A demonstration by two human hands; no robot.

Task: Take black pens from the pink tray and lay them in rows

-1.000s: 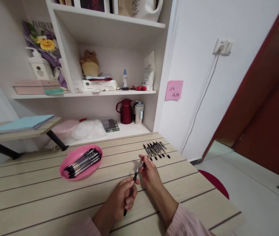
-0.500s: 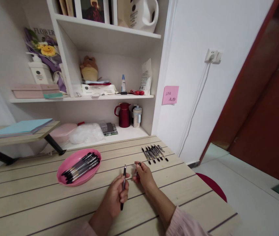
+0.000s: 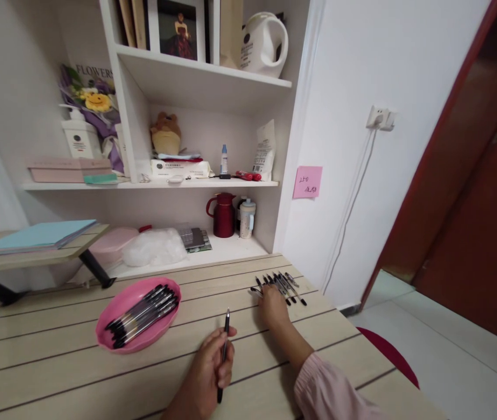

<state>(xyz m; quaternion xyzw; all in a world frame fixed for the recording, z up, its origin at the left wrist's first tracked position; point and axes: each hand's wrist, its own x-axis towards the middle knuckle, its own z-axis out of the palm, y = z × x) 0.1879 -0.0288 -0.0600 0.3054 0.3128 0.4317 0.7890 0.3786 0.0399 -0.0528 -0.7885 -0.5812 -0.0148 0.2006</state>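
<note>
The person's left hand [image 3: 207, 367] is curled around a black pen [image 3: 225, 347], thumb and fingers pinching its barrel, tip pointing toward the back edge of the tabletop [image 3: 77, 388]. Over near the back right corner, the right hand [image 3: 273, 308] reaches down to a row of pens [image 3: 291, 287], covering some of them; from where I stand I can't tell whether its fingers grip anything. Toward the back left, a pink bowl [image 3: 119, 302] holds a bundle of more pens [image 3: 147, 315].
</note>
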